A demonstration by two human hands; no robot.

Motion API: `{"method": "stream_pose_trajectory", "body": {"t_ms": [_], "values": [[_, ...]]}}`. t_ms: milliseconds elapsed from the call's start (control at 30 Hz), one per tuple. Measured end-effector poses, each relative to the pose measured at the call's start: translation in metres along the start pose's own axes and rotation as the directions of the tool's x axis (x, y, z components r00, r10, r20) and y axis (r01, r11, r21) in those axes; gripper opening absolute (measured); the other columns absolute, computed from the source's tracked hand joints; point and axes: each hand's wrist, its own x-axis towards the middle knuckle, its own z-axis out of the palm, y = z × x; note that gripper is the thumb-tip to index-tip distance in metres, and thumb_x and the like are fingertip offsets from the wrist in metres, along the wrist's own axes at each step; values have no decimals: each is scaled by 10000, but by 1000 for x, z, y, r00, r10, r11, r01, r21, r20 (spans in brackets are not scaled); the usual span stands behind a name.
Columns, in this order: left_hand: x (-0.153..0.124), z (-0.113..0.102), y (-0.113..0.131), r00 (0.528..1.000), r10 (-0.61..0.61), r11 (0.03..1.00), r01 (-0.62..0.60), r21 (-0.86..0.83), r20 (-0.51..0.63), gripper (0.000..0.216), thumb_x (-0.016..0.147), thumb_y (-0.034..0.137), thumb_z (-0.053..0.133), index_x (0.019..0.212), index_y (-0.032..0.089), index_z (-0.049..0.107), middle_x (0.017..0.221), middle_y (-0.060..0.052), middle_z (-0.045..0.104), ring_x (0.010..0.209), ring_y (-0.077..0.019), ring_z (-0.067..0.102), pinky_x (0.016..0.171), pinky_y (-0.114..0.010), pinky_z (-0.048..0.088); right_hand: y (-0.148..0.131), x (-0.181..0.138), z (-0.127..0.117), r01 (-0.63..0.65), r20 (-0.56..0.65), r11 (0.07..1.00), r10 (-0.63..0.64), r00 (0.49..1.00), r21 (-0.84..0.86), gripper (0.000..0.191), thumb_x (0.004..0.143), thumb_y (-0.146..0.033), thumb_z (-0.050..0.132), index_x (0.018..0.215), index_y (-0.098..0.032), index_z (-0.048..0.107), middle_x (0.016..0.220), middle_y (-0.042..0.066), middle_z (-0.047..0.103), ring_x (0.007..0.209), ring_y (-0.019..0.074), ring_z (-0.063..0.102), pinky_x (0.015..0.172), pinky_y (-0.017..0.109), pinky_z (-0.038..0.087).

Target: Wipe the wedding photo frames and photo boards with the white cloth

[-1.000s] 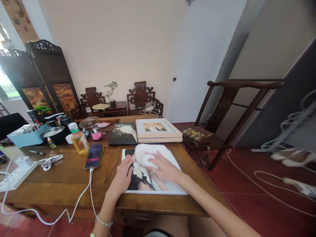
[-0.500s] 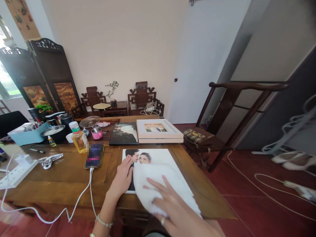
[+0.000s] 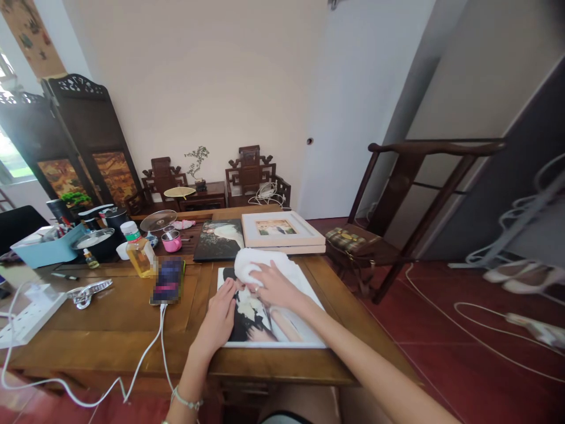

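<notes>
A large photo print lies flat on the wooden table in front of me. My left hand rests flat on its left edge, fingers stretched out. My right hand presses a white cloth onto the far end of the print, fingers curled over the cloth. The cloth covers the upper part of the picture.
Behind the print lie a dark photo and a stack of framed pictures. To the left are a phone on a white cable, an oil bottle, a pink cup, pots and a power strip. A wooden chair stands right.
My right hand has swept the white cloth from the near end of the print back up to its far end. My left hand has stayed on the left edge.
</notes>
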Motion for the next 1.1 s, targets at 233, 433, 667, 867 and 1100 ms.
{"method": "stream_pose_trajectory", "body": {"t_ms": [233,433,667,867,1100], "values": [[0,2,-4,1000,19,999,-20,-33,-16,454,928,194,300,1367,177,413,1467,-101,373,1375,-193,314,1141,-446,268,-43,-67,5,39,9,998,-39,999,47,258,782,-123,458,948,-176,648,1289,168,553,1365,276,263,1076,625,88],[1,0,-1,1000,4,999,-4,-45,-17,453,922,183,308,1357,211,432,1463,-85,383,1374,-193,313,1143,-455,255,-55,-131,-7,97,56,992,-102,993,87,254,722,-70,459,850,-197,637,1358,119,508,1363,255,282,1118,577,84],[0,-4,4,1000,-23,998,23,-53,4,432,937,221,315,1351,202,439,1464,-82,381,1374,-192,314,1144,-450,252,-3,-83,-5,-168,-98,982,159,982,-83,216,799,-150,437,891,-160,632,1249,210,575,1330,300,337,1041,631,184],[5,-15,18,990,-61,974,30,-226,-131,461,958,376,310,1363,184,419,1463,-76,388,1367,-175,328,1152,-384,241,-29,-53,3,34,-45,999,-33,998,32,225,806,-148,465,913,-186,659,1178,147,635,1347,283,306,1063,624,127],[4,-14,20,989,-85,977,60,-205,-117,499,965,407,268,1370,154,413,1458,-89,390,1366,-188,332,1154,-387,240,-60,-105,-10,248,44,950,-260,965,191,171,805,-165,508,878,-203,658,1217,116,617,1311,208,381,1145,461,122]]}}
